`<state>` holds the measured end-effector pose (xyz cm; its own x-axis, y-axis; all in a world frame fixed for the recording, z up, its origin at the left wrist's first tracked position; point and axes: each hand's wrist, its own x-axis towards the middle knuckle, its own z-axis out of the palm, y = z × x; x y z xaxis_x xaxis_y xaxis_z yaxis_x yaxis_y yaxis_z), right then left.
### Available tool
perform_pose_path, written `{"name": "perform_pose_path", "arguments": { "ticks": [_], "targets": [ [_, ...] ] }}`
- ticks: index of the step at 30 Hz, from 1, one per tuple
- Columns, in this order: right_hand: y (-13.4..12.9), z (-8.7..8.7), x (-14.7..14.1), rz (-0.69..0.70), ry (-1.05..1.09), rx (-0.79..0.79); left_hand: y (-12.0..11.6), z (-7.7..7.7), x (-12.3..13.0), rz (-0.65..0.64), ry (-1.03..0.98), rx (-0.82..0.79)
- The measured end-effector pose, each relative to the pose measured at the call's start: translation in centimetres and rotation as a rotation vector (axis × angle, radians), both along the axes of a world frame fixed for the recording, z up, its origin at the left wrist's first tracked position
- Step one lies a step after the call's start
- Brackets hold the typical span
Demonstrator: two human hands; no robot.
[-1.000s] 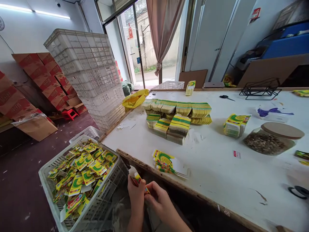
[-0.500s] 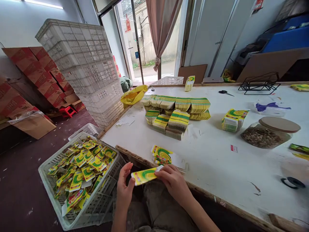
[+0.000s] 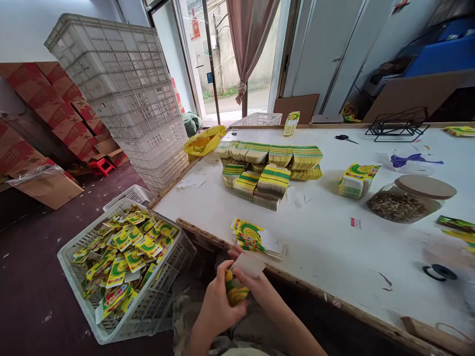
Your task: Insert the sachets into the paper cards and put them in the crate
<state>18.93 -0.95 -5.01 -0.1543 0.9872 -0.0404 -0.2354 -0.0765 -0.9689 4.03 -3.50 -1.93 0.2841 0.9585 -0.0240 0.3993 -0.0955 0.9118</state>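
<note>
A yellow-green card packet (image 3: pixel 237 295) with a pale flap is held between both hands above the lap, near the table's front edge. My left hand (image 3: pixel 219 302) has its fingers curled round the packet's left side. From the right, my right hand (image 3: pixel 256 281) grips the same packet by its whitish flap, thumb on top. Just beyond the hands, a small fanned pile of printed cards (image 3: pixel 252 236) lies at the table edge. To the left stands a crate of finished-looking yellow packets (image 3: pixel 131 247).
Bundled stacks of cards (image 3: pixel 272 180) stand mid-table. Farther right are another card stack (image 3: pixel 358 180), a lidded jar (image 3: pixel 403 202), scissors (image 3: pixel 346 139), a black wire rack (image 3: pixel 397 129) and a tape roll (image 3: pixel 440 272). Tall white crates (image 3: pixel 126 94) rise at the left.
My left hand has moved right and closed round the packet, bringing both hands together. The packet now looks bent or turned, showing its pale flap. The view has shifted slightly.
</note>
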Motion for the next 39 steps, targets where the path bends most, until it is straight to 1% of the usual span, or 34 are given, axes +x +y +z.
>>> {"name": "perform_pose_path", "arguments": {
  "ticks": [1,2,4,6,8,9,12,14,16,18,20,23,27,29,31,33,35,36,37,38,39],
  "targets": [
    [0.0,-0.1,-0.3,0.072,0.069,-0.087,-0.2,-0.4,0.3,-0.006,-0.023,0.024],
    [0.0,-0.2,-0.5,0.108,0.118,-0.15,-0.4,-0.8,0.4,-0.004,-0.039,0.043],
    [-0.1,0.0,-0.8,0.096,0.163,-0.207,-0.6,-1.5,0.7,0.015,-0.042,0.054],
    [-0.1,0.2,-0.9,0.065,0.148,-0.207,-0.7,-2.1,0.7,0.034,-0.018,0.056],
    [-0.4,0.6,-0.8,0.085,0.106,-0.16,-0.6,-2.3,0.6,0.034,0.007,0.064],
    [-0.5,0.7,-0.7,0.109,0.074,-0.112,-0.5,-2.3,0.5,0.027,0.011,0.062],
    [-1.1,1.0,-0.4,0.195,-0.109,0.096,-0.2,-2.2,0.1,0.034,0.001,0.025],
    [-1.2,0.9,-0.1,0.229,-0.262,0.222,0.0,-2.3,-0.1,0.087,0.011,0.016],
    [-1.1,0.3,0.1,0.188,-0.35,0.295,0.1,-2.4,-0.2,0.18,0.066,0.06],
    [-0.7,-0.4,0.3,0.102,-0.382,0.322,0.2,-2.5,-0.4,0.268,0.137,0.122],
    [-0.3,-0.9,0.6,0.07,-0.426,0.345,0.4,-2.3,-0.6,0.308,0.169,0.171],
    [0.1,-0.5,1.4,0.177,-0.536,0.381,0.6,-1.7,-1.4,0.255,0.153,0.186],
    [0.6,1.7,3.4,0.367,-0.642,0.363,0.7,-0.9,-2.3,0.162,0.126,0.113],
    [0.9,2.5,3.9,0.424,-0.667,0.345,0.7,-0.6,-2.2,0.13,0.109,0.095],
    [1.0,2.7,3.6,0.395,-0.651,0.312,0.7,-0.5,-1.8,0.12,0.102,0.101],
    [1.0,2.2,2.9,0.315,-0.582,0.294,0.8,-0.7,-1.5,0.129,0.1,0.112],
    [1.2,1.3,2.4,0.246,-0.478,0.292,1.4,-1.0,-2.0,0.143,0.095,0.118],
    [1.5,0.8,2.4,0.212,-0.433,0.285,1.8,-1.0,-2.8,0.168,0.099,0.135],
    [1.9,0.2,2.7,0.162,-0.412,0.271,2.5,-1.0,-4.1,0.229,0.115,0.173],
    [2.5,-0.4,3.2,0.086,-0.428,0.25,3.2,-0.7,-5.7,0.317,0.148,0.229],
    [3.1,-0.9,4.0,-0.011,-0.49,0.224,4.0,-0.4,-7.6,0.46,0.197,0.317]
  ]
}}
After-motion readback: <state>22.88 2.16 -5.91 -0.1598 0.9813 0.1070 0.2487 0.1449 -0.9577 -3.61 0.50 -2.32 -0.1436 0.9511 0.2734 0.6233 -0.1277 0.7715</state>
